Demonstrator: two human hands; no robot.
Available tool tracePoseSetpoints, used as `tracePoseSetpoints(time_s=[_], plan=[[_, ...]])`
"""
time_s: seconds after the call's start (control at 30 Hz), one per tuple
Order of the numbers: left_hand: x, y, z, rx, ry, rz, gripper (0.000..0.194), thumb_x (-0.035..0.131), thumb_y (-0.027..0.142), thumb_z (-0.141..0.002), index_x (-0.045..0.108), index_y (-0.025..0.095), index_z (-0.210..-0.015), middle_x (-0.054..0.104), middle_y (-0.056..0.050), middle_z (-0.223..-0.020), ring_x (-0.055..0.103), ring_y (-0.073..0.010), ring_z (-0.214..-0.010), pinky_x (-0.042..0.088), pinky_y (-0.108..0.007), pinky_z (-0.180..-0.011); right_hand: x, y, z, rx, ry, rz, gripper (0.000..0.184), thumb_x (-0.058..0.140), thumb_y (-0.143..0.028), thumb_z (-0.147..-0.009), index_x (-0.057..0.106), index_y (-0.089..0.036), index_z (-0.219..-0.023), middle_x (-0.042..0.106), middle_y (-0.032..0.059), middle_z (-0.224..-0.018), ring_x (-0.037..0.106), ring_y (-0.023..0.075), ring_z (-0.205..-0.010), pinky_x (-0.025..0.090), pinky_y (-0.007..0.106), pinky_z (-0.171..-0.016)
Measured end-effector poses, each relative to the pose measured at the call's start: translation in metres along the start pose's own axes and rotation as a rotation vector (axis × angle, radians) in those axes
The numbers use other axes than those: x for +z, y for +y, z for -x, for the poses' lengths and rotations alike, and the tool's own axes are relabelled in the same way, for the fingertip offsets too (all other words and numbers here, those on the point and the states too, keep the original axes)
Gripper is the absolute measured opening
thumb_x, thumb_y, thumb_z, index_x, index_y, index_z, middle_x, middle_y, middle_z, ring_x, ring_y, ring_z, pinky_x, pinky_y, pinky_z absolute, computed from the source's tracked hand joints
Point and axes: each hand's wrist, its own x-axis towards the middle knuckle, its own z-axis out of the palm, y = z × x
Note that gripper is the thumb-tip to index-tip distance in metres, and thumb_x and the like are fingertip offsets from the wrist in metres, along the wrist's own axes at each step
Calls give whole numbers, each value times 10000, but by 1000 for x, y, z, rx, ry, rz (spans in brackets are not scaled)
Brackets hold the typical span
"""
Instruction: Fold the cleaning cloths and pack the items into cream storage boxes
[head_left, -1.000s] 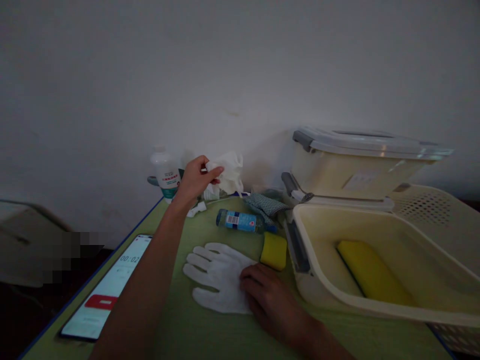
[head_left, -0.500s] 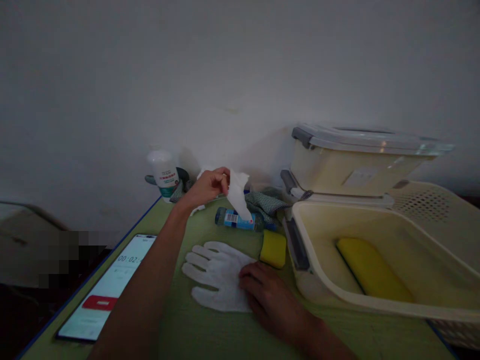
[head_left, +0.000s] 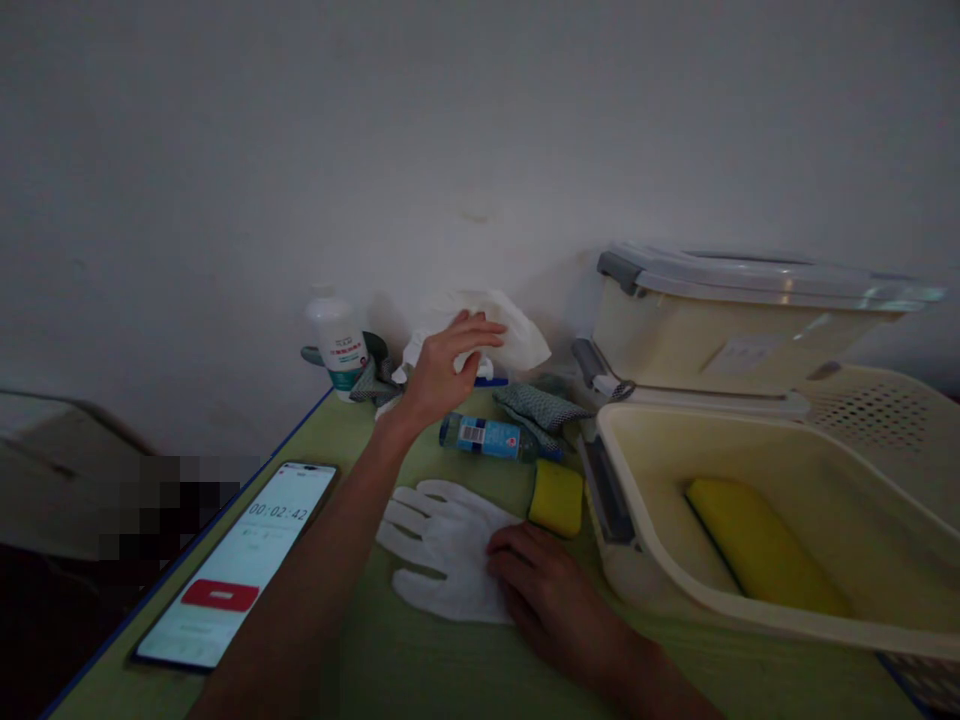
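Left of the glove [head_left: 450, 545] lies the phone [head_left: 240, 570], its lower right side hidden by the left forearm; at the far left stands the white bottle [head_left: 337, 345], and nearer the middle the blue-labelled bottle [head_left: 487, 438] lies on its side, a grey cloth [head_left: 544, 408] just behind its right end; the small sponge [head_left: 556, 498] sits just beyond the right hand [head_left: 547, 590]; at right the tub [head_left: 840, 480] holds the large sponge [head_left: 765, 550], with the lidded box [head_left: 675, 345] behind.

The left hand [head_left: 450, 370] is raised and wide, thumb apart from the fingers; the tissue [head_left: 525, 340] spreads behind its fingertips, perhaps still touching them; the right hand rests on the glove's cuff end, fingers curled, and I cannot tell if it pinches.

The glove lies flat, long axis roughly left to right, fingers pointing left; the tissue's loose corner points right.

The table [head_left: 405, 660] is green with a blue edge; behind is a dim, plain wall [head_left: 450, 150].
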Motion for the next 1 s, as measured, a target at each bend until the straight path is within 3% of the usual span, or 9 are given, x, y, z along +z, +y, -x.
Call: tracePoseSetpoints(time_s=[0.2, 0.3, 0.4, 0.53, 0.6, 0.73, 0.83, 0.93, 1.0], plan=[[-2, 23, -7, 201, 136, -173, 331, 372, -1, -810, 573, 179, -1002, 626, -47, -1143, 539, -141, -1127, 350, -437, -1042, -3, -3, -1, 15, -20, -2, 226, 463, -42, -793, 586, -166, -938, 579, 66, -1055, 506, 176, -972, 425, 302, -871], [-4, 29, -8, 207, 126, -135, 304, 371, 57, -843, 525, 179, -1075, 584, -80, -1174, 538, -162, -1111, 449, -397, -954, -3, -3, -1, 16, -24, -3, 228, 466, -43, -795, 587, -167, -944, 579, 65, -1057, 505, 176, -978, 423, 304, -876], [-3, 26, -6, 105, -7, -48, 302, 367, 79, -847, 506, 167, -1100, 544, -110, -1191, 564, -160, -1043, 531, -316, -815, -2, -2, -1, 18, -18, -6, 232, 472, -41, -791, 587, -167, -948, 580, 66, -1057, 504, 179, -979, 421, 311, -881], [3, 15, -1, 10, -306, -77, 279, 371, 36, -827, 566, 144, -995, 617, -90, -1030, 586, -170, -994, 497, -350, -875, -2, -2, -1, 12, -16, -15, 238, 469, -37, -782, 583, -172, -942, 580, 65, -1052, 506, 180, -974, 422, 323, -884], [6, 12, 0, 4, -346, -66, 278, 369, 21, -824, 580, 130, -970, 629, -95, -1014, 593, -171, -980, 487, -354, -884, -2, -2, -1, 11, -14, -19, 237, 465, -45, -786, 582, -176, -945, 577, 68, -1060, 506, 182, -976, 424, 326, -882], [6, 15, -1, -65, -284, 28, 287, 391, 15, -815, 586, 139, -985, 611, -92, -1096, 591, -151, -995, 501, -303, -842, 0, -1, -1, 8, -5, -16, 227, 465, -54, -796, 583, -182, -941, 582, 61, -1045, 512, 180, -965, 427, 324, -874], [5, 15, 1, -267, -441, -39, 314, 437, 45, -810, 563, 155, -1076, 633, -72, -1072, 629, -135, -898, 515, -259, -766, 1, 0, 0, 11, 0, -15, 227, 474, -43, -787, 585, -182, -929, 584, 57, -1040, 515, 176, -959, 429, 316, -869], [4, 6, 7, -369, -641, -169, 262, 455, 80, -817, 622, 152, -1006, 688, -55, -891, 649, -157, -817, 503, -264, -745, 0, -1, 0, 9, 1, -16, 225, 462, -46, -801, 584, -178, -937, 582, 61, -1048, 514, 175, -963, 430, 318, -874], [3, -4, 11, -396, -651, -236, 229, 449, 102, -821, 659, 141, -906, 687, -73, -846, 647, -190, -820, 495, -305, -767, -2, -2, 0, 11, -8, -15, 223, 459, -52, -808, 582, -175, -948, 580, 64, -1050, 512, 177, -968, 429, 324, -880]])
